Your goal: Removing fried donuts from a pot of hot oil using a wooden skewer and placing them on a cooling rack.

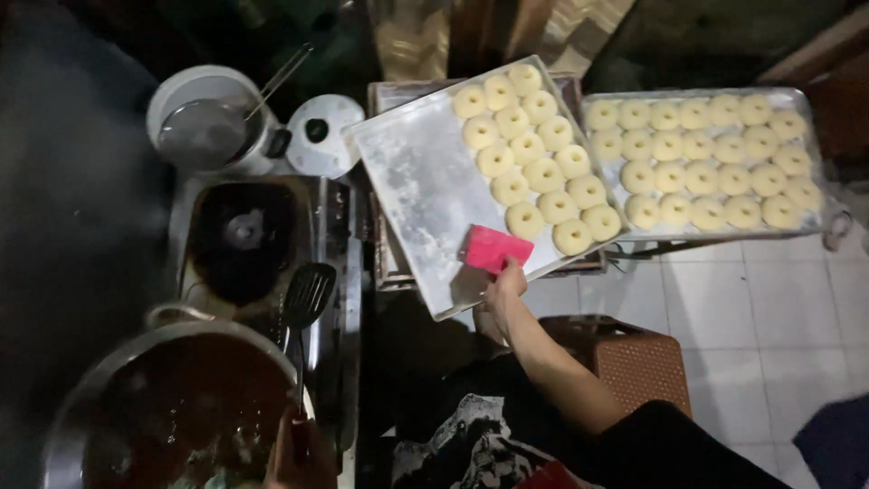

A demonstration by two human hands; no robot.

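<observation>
— Beyond your right hand (503, 288), which grips the pink scraper (496, 249): the floured tray (421, 186), half bare, raw dough rings (541, 172) left.

— And your left hand (294, 450)?

— Closed on the slotted spatula (306, 299) (beside the wok (172, 407)).

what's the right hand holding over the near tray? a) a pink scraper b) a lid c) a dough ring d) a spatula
a: the right hand pinches a flat pink scraper over the floured near tray, beside the rows of dough rings.
</observation>
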